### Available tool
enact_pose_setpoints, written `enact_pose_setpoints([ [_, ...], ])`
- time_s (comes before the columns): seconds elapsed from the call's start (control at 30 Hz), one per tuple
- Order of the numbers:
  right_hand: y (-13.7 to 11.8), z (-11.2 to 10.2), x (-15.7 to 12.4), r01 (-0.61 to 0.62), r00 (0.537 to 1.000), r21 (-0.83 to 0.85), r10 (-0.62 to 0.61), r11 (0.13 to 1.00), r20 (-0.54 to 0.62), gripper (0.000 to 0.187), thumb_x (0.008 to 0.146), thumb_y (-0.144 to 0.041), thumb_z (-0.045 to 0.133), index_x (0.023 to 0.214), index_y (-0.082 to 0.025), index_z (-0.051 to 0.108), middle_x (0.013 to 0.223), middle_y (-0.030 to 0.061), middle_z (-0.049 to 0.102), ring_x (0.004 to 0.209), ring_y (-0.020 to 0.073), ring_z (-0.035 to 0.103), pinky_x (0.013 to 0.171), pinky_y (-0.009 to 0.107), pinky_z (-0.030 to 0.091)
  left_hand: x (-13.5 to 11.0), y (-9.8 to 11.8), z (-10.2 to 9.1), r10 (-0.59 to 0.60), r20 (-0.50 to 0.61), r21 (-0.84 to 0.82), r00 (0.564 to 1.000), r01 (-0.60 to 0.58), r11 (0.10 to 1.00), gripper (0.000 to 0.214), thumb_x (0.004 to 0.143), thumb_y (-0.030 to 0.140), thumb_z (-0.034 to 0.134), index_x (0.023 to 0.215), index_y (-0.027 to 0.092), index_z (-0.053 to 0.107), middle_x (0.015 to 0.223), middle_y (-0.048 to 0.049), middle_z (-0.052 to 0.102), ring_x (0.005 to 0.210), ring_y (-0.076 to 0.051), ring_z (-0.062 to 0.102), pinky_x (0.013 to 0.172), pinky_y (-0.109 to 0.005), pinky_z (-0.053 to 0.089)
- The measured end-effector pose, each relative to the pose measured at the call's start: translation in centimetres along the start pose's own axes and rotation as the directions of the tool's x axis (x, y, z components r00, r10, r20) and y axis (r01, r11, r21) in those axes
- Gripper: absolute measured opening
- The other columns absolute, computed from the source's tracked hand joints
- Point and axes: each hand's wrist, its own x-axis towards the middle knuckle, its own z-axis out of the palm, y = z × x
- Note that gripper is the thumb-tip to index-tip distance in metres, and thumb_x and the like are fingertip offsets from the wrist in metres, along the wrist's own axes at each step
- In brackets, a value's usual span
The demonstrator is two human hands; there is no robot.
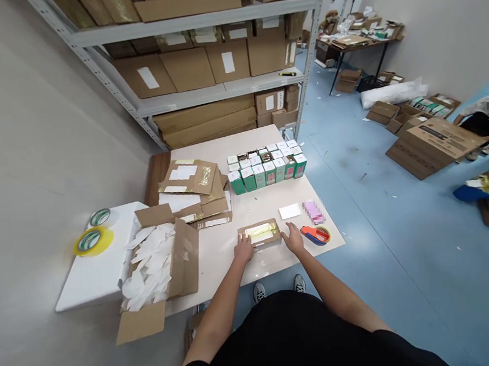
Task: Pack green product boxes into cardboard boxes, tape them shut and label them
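Box (260, 231) lies between both hands (243, 249), near the table edge (275, 269).

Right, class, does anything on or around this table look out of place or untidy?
Yes. The flattened cardboard on the table lies askew, its sheets overlapping at different angles. White scraps dot the floor at the picture's right, like dropped litter. The small box by the left hand shows no obvious damage.
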Motion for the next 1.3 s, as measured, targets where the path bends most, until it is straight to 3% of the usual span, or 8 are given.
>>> enact_pose_setpoints([
  [0.17,3.1,-3.1,1.3,0.114,0.979,-0.001,-0.113,0.993,-0.167,0.053,0.089,-0.028,0.053,0.141,-0.016,0.056,0.147,0.0156,0.055,0.138,0.0302,0.048,0.115,0.045,0.039,0.6,-1.0,1.0,0.035,-0.049,-0.005,0.998,-0.036,0.999,0.076,0.097,0.047,0.047,0.163,0.016,0.026,0.172,-0.0148,0.009,0.16,-0.034,0.0,0.12,-0.052,0.031],
  [0.3,7.5,-6.4,2.3,0.0,0.973,-0.011,-0.003,1.0,-0.229,0.045,0.087,-0.027,0.053,0.129,-0.016,0.063,0.132,0.014,0.065,0.125,0.0289,0.056,0.104,0.04,0.046,2.0,-1.9,0.6,0.055,0.037,0.026,0.998,-0.056,0.998,0.09,0.089,0.056,0.053,0.163,0.01,0.027,0.171,-0.0193,0.008,0.159,-0.04,0.001,0.122,-0.056,0.024],
  [0.5,14.3,-8.5,1.7,-0.214,0.976,-0.071,0.215,0.974,0.014,0.022,0.087,-0.025,0.055,0.1,-0.02,0.071,0.091,0.007,0.072,0.085,0.0217,0.064,0.073,0.029,0.046,2.9,-2.5,0.1,0.046,0.13,0.038,0.99,-0.051,0.998,0.112,0.076,0.06,0.063,0.164,0.008,0.02,0.17,-0.021,0.003,0.157,-0.043,-0.003,0.122,-0.058,0.023],
  [0.67,16.3,-7.4,0.4,-0.1,0.978,-0.235,0.139,0.967,0.155,0.034,0.079,-0.024,0.068,0.112,-0.017,0.071,0.108,0.0122,0.072,0.106,0.0286,0.063,0.09,0.035,0.045,2.7,-1.9,-0.2,0.007,0.175,0.083,0.984,-0.022,0.996,0.112,0.076,0.055,0.064,0.164,0.005,0.018,0.17,-0.0207,0.0,0.157,-0.042,-0.01,0.125,-0.055,0.017],
  [0.8,15.5,-6.9,1.0,-0.078,0.966,-0.347,0.156,0.935,0.204,0.042,0.083,-0.021,0.067,0.124,-0.013,0.066,0.123,0.0193,0.068,0.12,0.033,0.058,0.104,0.041,0.038,2.7,-1.1,-0.4,-0.016,0.191,0.107,0.981,-0.005,0.994,0.114,0.075,0.057,0.066,0.164,0.003,0.018,0.169,-0.023,-0.001,0.156,-0.043,-0.01,0.125,-0.056,0.016],
  [1.03,11.5,-8.5,2.8,-0.232,0.935,-0.205,0.276,0.951,0.225,0.032,0.089,-0.025,0.064,0.118,-0.012,0.063,0.113,0.0176,0.071,0.101,0.0274,0.066,0.082,0.035,0.047,2.6,-0.1,-0.9,-0.076,0.233,0.097,0.97,0.054,0.994,0.115,0.075,0.056,0.069,0.165,0.007,0.016,0.17,-0.0206,-0.005,0.156,-0.042,-0.011,0.126,-0.055,0.015],
  [1.2,4.5,-7.3,2.7,-0.096,0.986,0.129,0.077,0.987,0.148,0.029,0.083,-0.036,0.068,0.106,-0.02,0.064,0.1,0.006,0.072,0.089,0.0236,0.066,0.081,0.034,0.051,2.1,0.3,-0.6,-0.05,0.184,-0.026,0.982,0.056,0.998,0.115,0.071,0.052,0.072,0.164,0.008,0.02,0.17,-0.0202,-0.004,0.156,-0.041,-0.012,0.125,-0.055,0.019],
  [1.3,-0.8,-5.1,2.7,0.034,0.973,0.373,-0.116,0.927,0.2,0.032,0.079,-0.041,0.07,0.104,-0.021,0.066,0.096,0.0029,0.073,0.087,0.0229,0.067,0.082,0.034,0.054,1.9,0.1,-0.2,-0.029,0.147,-0.131,0.989,0.048,0.99,0.114,0.067,0.052,0.074,0.163,0.01,0.027,0.171,-0.02,0.0,0.157,-0.041,-0.011,0.123,-0.058,0.023],
])
